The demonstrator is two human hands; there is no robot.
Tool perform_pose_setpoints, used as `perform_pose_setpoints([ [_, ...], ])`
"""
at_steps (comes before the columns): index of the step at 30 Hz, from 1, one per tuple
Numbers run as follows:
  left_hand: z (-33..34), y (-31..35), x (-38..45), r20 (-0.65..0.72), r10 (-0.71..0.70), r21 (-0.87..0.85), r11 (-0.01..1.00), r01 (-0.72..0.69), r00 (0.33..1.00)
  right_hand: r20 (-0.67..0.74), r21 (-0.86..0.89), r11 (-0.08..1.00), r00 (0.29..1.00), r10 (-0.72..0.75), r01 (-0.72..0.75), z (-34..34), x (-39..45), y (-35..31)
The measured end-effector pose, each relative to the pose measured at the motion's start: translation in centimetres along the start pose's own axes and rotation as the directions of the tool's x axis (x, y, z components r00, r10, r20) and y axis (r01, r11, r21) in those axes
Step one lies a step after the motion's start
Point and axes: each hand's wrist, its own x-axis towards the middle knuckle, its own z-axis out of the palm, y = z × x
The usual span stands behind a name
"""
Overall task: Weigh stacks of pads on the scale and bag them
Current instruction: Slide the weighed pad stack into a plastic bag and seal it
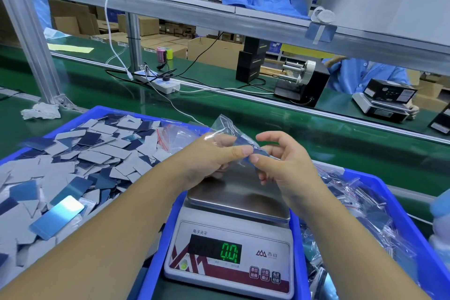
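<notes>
Single head view, facing forward-down, close above scale point(235, 234)

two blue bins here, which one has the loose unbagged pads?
The left blue bin: it holds loose grey and blue pads. The right blue bin holds pads already sealed in clear bags. The scale sits between them.

I see white power strip point(158, 80) at 11 o'clock, crumpled white rag point(41, 111) at 9, black label dispenser point(300, 84) at 1, cardboard boxes point(214, 52) beyond at 12.
</notes>
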Motion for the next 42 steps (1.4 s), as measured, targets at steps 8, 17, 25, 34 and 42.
perform_pose_setpoints([
  [8,0.5,0.1,0.8,-0.182,0.09,-0.243,0.961,-0.133,0.979,-0.074,0.254,0.967,0.997,0.025,-0.006,-0.5,0.2,-0.5],
  [17,2.5,-0.6,0.8,-0.197,0.089,-0.265,0.954,-0.14,0.976,-0.162,0.371,0.928,0.987,0.02,0.042,1.2,-0.1,-0.4],
  [25,2.3,-0.1,0.8,-0.212,0.078,-0.296,0.945,-0.14,0.974,-0.066,0.291,0.957,0.998,-0.001,0.021,0.8,-0.3,-1.0],
  [34,2.2,0.0,0.5,-0.146,0.037,-0.33,0.94,-0.084,0.989,-0.086,0.272,0.962,0.996,0.028,-0.003,0.6,-0.4,-1.1],
  [42,2.4,-0.3,0.8,-0.144,0.004,-0.403,0.913,-0.062,0.99,-0.137,0.375,0.927,0.987,0.08,-0.023,1.1,-0.4,-1.3],
])
